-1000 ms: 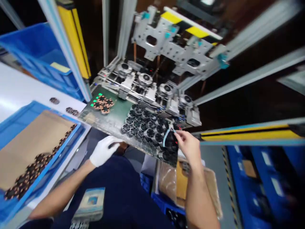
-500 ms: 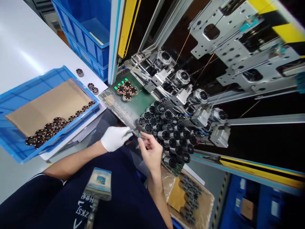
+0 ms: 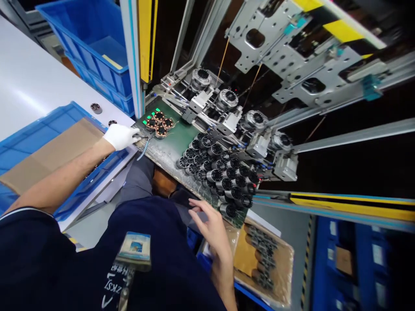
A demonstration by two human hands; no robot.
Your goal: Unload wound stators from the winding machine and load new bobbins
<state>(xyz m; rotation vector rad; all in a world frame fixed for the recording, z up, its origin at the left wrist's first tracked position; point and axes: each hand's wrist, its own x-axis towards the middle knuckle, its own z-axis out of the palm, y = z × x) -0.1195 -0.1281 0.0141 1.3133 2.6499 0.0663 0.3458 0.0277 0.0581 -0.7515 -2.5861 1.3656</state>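
Observation:
My left hand [image 3: 120, 137], in a white glove, is closed around a small cutter-like hand tool [image 3: 143, 149] with a blue-grey handle. It is over the left corner of the green-topped work plate [image 3: 177, 140]. Just right of the tool stands a group of several copper-wound stators [image 3: 159, 124] with loose wire ends and green marks behind them. My bare right hand [image 3: 209, 222] hovers off the plate's front edge, fingers apart and holding nothing. Behind it on the plate, unwound black-and-steel stators [image 3: 215, 175] are packed together, some stacked.
Winding-machine heads [image 3: 228, 100] line the plate's far side, with wires running up. To the left is a blue tray [image 3: 61, 114] with cardboard inside. A loose stator [image 3: 96, 108] sits on the white table. Blue bins [image 3: 87, 47] stand behind; a box of stators [image 3: 285, 276] is lower right.
My left hand has moved left with the tool, from in front of me to the plate's left corner. My right hand has come away from the tool and dropped lower, its fingers opened.

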